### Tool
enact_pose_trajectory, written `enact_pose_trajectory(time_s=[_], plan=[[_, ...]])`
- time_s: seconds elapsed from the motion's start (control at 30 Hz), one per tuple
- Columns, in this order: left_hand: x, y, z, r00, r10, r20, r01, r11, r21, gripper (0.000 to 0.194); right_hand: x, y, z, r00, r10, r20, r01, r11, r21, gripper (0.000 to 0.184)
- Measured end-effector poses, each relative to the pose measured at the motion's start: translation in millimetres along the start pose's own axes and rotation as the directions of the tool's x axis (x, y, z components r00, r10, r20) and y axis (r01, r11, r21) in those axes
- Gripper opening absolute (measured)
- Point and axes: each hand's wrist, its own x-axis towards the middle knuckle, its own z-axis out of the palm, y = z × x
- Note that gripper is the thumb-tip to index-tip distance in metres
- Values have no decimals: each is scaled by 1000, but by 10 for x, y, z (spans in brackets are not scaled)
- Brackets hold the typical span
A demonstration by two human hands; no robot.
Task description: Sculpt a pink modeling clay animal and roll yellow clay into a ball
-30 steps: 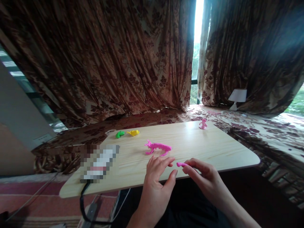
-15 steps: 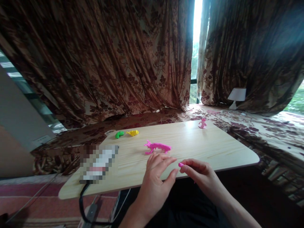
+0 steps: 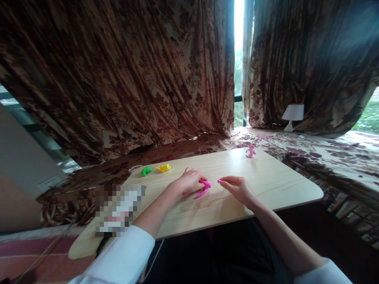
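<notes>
My left hand (image 3: 192, 181) is closed over the bright pink clay figure (image 3: 204, 189) near the middle of the table. The figure has a long body with thin limbs, and my fingers hide part of it. To the right, my right hand (image 3: 238, 188) pinches a small piece of pink clay (image 3: 219, 181) between thumb and fingertips. That piece is a short way from the figure, not touching it.
A green clay piece (image 3: 146, 170) and a yellow clay figure (image 3: 163, 168) lie at the table's back left. A paler pink figurine (image 3: 251, 151) stands at the far right corner. A blurred-out object (image 3: 121, 209) rests on the left side of the wooden table (image 3: 284, 185). A white lamp (image 3: 293, 114) stands beyond.
Both hands have moved forward over the table. My left hand, open before, has taken hold of the pink figure, which is turned. My right hand still pinches its small pink piece.
</notes>
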Motion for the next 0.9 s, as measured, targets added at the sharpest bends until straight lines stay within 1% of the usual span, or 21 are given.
enact_pose_trajectory(time_s=[0.07,0.13,0.2,0.27,0.33,0.4,0.47,0.57,0.63,0.7,0.9], plan=[[-54,39,-119,1000,5,25,-4,999,-33,14,-32,-73,-26,1000,-16,-14,16,1000,-2,31],[-154,138,-295,1000,17,22,-15,997,-69,22,-83,-209,-72,998,-47,-40,47,999,-9,28],[-287,282,-479,999,8,32,-3,987,-162,28,-150,-405,-122,990,-129,-55,128,991,-34,22],[-427,445,-629,996,-21,88,49,942,-333,32,-227,-630,-161,968,-245,-54,241,968,-66,17],[-546,596,-727,992,-11,127,67,894,-444,30,-304,-842,-187,941,-336,-43,330,938,-107,14],[-627,713,-782,994,15,106,36,885,-464,24,-373,-1009,-203,924,-381,-24,372,913,-169,12],[-674,792,-813,997,20,69,13,894,-447,21,-430,-1119,-215,909,-418,11,407,879,-247,12],[-704,859,-843,999,31,19,-20,919,-393,20,-485,-1200,-233,881,-471,55,460,820,-340,12],[-712,887,-856,999,52,-6,-51,933,-357,20,-501,-1221,-243,871,-487,65,473,796,-378,12],[-717,911,-864,998,68,-19,-70,939,-335,22,-503,-1225,-246,870,-489,71,476,790,-387,12],[-706,987,-875,995,87,-38,-94,950,-299,24,-479,-1167,-214,883,-466,54,456,825,-334,12]])
